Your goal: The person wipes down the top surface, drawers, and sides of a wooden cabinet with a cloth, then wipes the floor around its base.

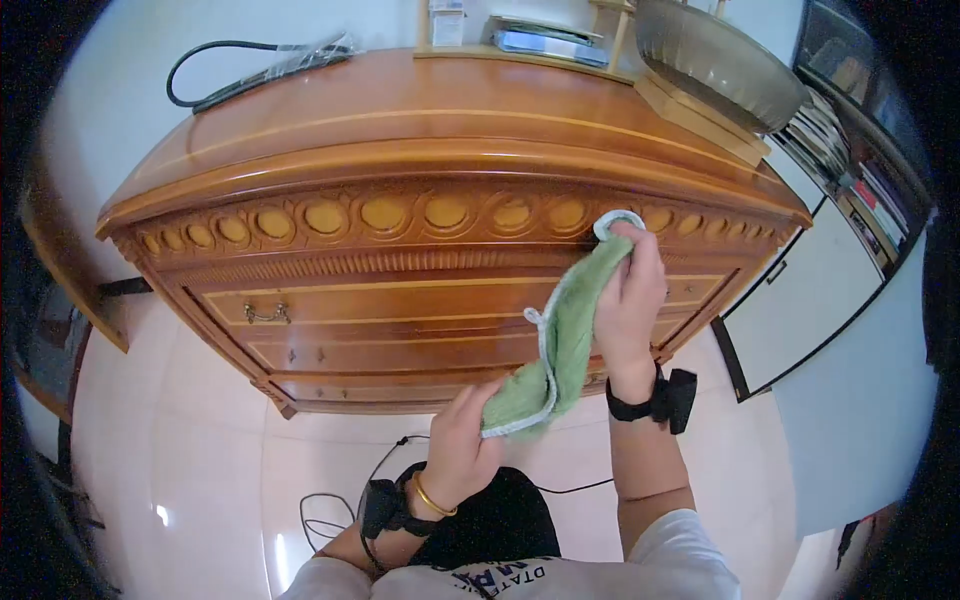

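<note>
A green cleaning cloth (570,345) with a pale border and a small hanging loop stretches between my two hands. My right hand (635,295) is closed on its upper end, close to the carved front of the wooden chest of drawers (420,155). Lower down and nearer my body, my left hand (463,445) grips the cloth's other end. The cloth hides part of the drawer fronts. Whether its upper end touches the carving, I cannot tell.
On the chest's top lie a black cable in clear plastic (270,72), a small wooden shelf (520,57) and a large translucent bowl (720,65). A white cabinet (810,290) stands at the right. A thin cable (325,515) lies on the floor.
</note>
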A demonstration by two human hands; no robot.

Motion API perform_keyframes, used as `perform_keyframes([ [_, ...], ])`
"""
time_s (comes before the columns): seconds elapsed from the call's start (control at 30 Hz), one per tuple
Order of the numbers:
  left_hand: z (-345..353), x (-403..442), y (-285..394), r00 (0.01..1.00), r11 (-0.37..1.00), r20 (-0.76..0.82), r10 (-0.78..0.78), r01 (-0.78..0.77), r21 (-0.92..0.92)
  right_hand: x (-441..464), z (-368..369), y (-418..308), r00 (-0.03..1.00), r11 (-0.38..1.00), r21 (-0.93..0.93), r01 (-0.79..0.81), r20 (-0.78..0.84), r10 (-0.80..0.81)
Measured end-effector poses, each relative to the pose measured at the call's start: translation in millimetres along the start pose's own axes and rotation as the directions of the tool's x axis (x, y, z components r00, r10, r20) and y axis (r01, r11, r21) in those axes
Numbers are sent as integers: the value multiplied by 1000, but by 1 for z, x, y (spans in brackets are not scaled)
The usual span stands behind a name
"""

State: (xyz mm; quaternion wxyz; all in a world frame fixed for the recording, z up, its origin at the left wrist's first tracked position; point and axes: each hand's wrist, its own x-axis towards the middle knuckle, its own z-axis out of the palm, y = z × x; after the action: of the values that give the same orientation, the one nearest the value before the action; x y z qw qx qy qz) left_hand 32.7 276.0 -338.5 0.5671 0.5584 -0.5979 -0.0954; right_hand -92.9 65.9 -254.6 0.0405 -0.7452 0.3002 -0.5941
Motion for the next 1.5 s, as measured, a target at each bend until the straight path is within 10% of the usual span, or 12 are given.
perform_keyframes([
  [0.13, -1, -6, 2, 1000, 1000, -8, -3, 3, -20, -2, 4, 0, 888, 568, 711, -415, 180, 424],
  [0.27, -4, -7, 10, 1000, 1000, 4, 3, -3, -10, -5, 1, 4, 852, 359, 816, -454, 279, 443],
  [0.37, -4, -11, 11, 1000, 1000, 19, 10, -10, 2, -5, 2, 3, 952, 810, 502, -303, 120, 282],
  [0.43, -3, -14, 11, 1000, 1000, 16, 13, -13, 14, 5, -13, 6, 993, 996, -35, 82, 92, -79],
  [0.47, -2, -14, 12, 1000, 1000, 7, 19, -20, 24, 12, -23, 7, 955, 909, -303, 288, 155, -251],
  [0.63, -3, -14, 15, 1000, 999, 0, 11, -11, 51, 35, -50, -2, 870, 719, -489, 494, 271, -413],
  [1.0, 5, -3, 6, 999, 998, 8, -53, 53, 43, -16, -1, 37, 934, 776, -534, 335, 80, -348],
  [1.27, 7, 2, 3, 1000, 995, -2, 1, 0, 101, -16, 5, 19, 997, 970, 233, 73, -31, -68],
  [1.4, 13, 11, 9, 1000, 998, -9, -4, 5, 70, -9, -12, 68, 922, 876, -288, 388, 132, -365],
  [1.5, 20, 17, 4, 998, 992, -7, 62, -61, 114, -16, -16, 86, 951, 885, -358, 299, 38, -306],
])
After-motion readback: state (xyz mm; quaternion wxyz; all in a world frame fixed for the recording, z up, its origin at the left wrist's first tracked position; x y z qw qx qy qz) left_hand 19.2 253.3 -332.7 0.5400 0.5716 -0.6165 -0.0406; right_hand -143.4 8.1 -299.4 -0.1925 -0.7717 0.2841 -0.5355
